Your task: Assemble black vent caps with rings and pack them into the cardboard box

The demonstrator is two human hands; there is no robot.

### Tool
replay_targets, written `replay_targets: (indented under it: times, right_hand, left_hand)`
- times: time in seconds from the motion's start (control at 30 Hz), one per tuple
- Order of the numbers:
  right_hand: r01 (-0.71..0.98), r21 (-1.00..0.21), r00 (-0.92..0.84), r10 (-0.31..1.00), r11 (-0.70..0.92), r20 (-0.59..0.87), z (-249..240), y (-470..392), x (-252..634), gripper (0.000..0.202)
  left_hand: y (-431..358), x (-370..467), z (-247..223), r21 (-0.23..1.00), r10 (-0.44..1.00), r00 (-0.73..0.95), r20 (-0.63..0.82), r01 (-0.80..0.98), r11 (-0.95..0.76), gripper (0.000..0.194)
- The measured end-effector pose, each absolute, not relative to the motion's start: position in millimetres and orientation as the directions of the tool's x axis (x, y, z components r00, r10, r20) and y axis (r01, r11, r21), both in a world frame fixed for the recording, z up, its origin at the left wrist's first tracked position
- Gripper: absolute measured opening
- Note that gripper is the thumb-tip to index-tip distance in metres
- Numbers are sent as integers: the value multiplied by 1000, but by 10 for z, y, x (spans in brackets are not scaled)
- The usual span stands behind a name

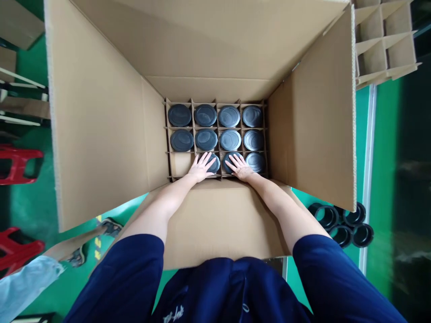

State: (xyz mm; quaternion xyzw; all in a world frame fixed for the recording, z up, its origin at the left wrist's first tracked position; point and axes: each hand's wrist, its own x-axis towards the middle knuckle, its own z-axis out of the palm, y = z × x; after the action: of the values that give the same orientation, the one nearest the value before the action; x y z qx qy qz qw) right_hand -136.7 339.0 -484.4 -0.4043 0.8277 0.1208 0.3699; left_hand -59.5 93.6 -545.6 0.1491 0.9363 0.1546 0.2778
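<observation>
A large cardboard box (218, 224) stands with its flaps spread. Inside it a cardboard divider (218, 121) splits the space into cells, most of them filled with round dark grey lidded containers (230, 140). My left hand (201, 168) lies with fingers spread on a container (213, 163) in the near row, partly covering it. On the neighbouring container (230, 159) to the right rests my right hand (240, 168), also flat with spread fingers. The near left cell (182, 164) shows bare cardboard.
Black open cylinders (340, 224) stand on the green floor at right. Another cardboard divider (385, 40) is at top right. Red stools (20, 163) are at left, and another person's leg (77, 240) shows at lower left.
</observation>
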Motion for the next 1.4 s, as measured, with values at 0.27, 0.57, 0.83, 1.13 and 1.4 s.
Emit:
replay_targets:
  times: [0.27,0.57,0.83,1.13,1.4]
  right_hand:
    - [-324,-466,-49,-507,823,-861,-3558,3463,-1252,86]
    - [-692,-60,-584,-607,719,-540,-3720,3702,-571,33]
    - [-521,-13,-849,-520,853,-88,-3834,4156,-4,54]
    - [649,109,-728,656,753,-201,-3053,7010,2398,106]
    - [570,-158,-816,578,806,3,-3263,7234,2837,121]
  left_hand:
    - [859,-402,-4320,630,497,-504,-706,-125,767,89]
    - [1189,172,-4318,167,357,-821,-446,316,934,46]
    - [1368,99,-4391,-4,180,-951,-253,187,982,51]
    - [1279,267,-4171,-89,145,-946,-290,178,980,54]
    - [1446,249,-4181,50,176,-913,-368,169,984,56]
